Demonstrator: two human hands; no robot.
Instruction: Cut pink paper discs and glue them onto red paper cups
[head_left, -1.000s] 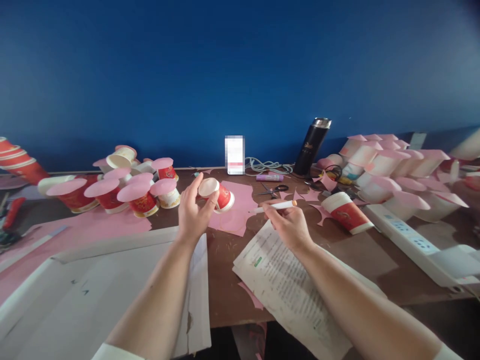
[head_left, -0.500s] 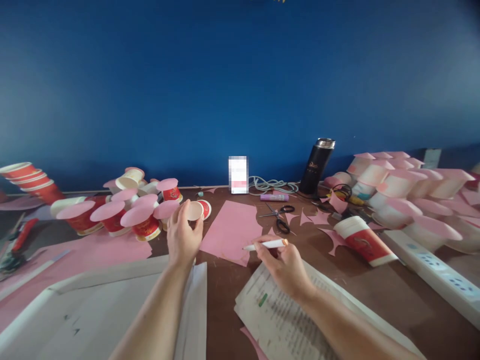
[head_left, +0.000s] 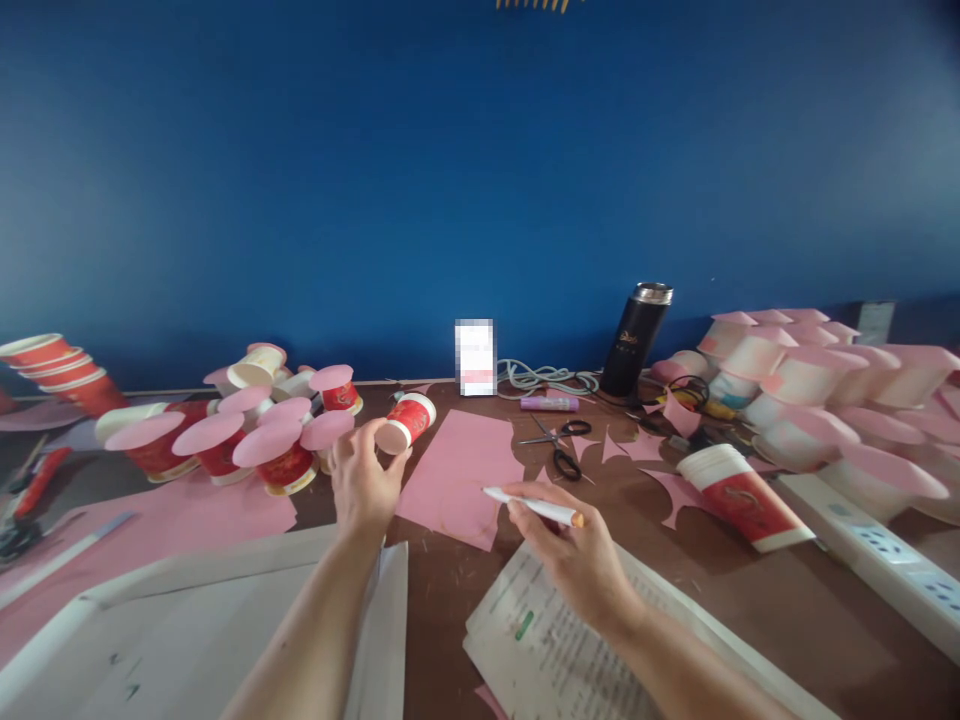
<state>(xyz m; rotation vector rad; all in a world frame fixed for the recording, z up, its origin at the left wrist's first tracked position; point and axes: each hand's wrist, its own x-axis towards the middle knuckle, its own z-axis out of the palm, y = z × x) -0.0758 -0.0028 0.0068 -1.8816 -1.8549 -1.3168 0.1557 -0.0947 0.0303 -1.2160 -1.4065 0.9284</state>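
Note:
My left hand (head_left: 367, 475) grips a red paper cup (head_left: 413, 420) between thumb and fingers, near the cup's pale lower-left end. The cup is tilted above the left edge of a pink paper sheet (head_left: 465, 465). In my right hand (head_left: 581, 540) is a white marker (head_left: 541, 506) with an orange end, held like a pen. Its tip points left, over the lower right part of the pink sheet. Under the right wrist lie printed pages (head_left: 540, 640). Black-handled scissors (head_left: 559, 440) lie open beyond the marker, beside pink scraps (head_left: 641, 447).
Several red cups with pink discs (head_left: 277, 445) crowd the left. Pale cups with pink tops (head_left: 814, 365) are piled right, near a power strip (head_left: 877, 545) and stacked red cups (head_left: 742, 495). A black flask (head_left: 636, 345) and a phone-like screen (head_left: 475, 350) stand at the wall.
My left hand has turned the cup, so more of its red side shows. The marker in my right hand now slants the other way, its tip higher than its orange end.

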